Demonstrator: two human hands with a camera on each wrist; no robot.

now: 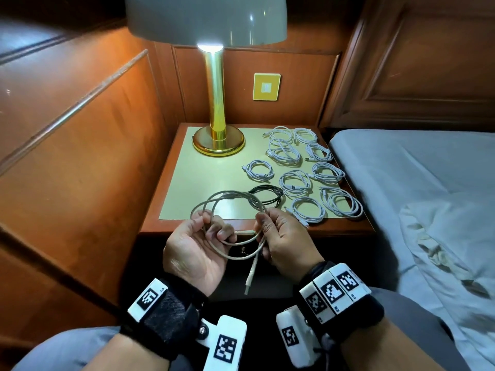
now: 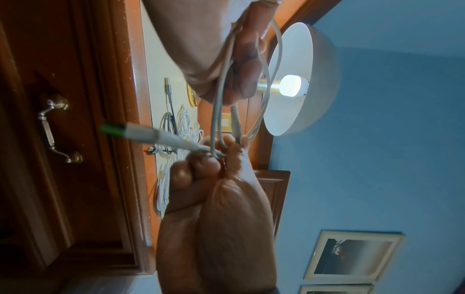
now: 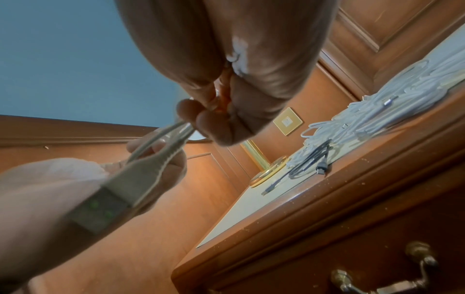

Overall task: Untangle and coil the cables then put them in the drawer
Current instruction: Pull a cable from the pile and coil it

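A grey cable [image 1: 230, 194] hangs in loose loops between my hands, just in front of the nightstand [image 1: 171, 172]. My left hand [image 1: 214, 230] holds one side of the loops, fingers curled round the strands [image 2: 216, 111]. My right hand [image 1: 263, 224] pinches the other side, and the cable's USB plug [image 1: 248, 285] dangles below it. The left wrist view shows that plug [image 2: 135, 132] sticking out past my right hand [image 2: 208, 165], under my left hand [image 2: 226, 65]. Close to the right wrist camera is the plug [image 3: 105, 206], with my right hand [image 3: 208, 119] above it. The drawer [image 3: 377, 238] is closed.
Several coiled white cables [image 1: 294, 167] and one coiled black cable [image 1: 267, 195] lie on the right half of the nightstand top. A brass lamp [image 1: 218, 140] stands at its back left. A bed [image 1: 401, 183] is on the right, wood panelling on the left.
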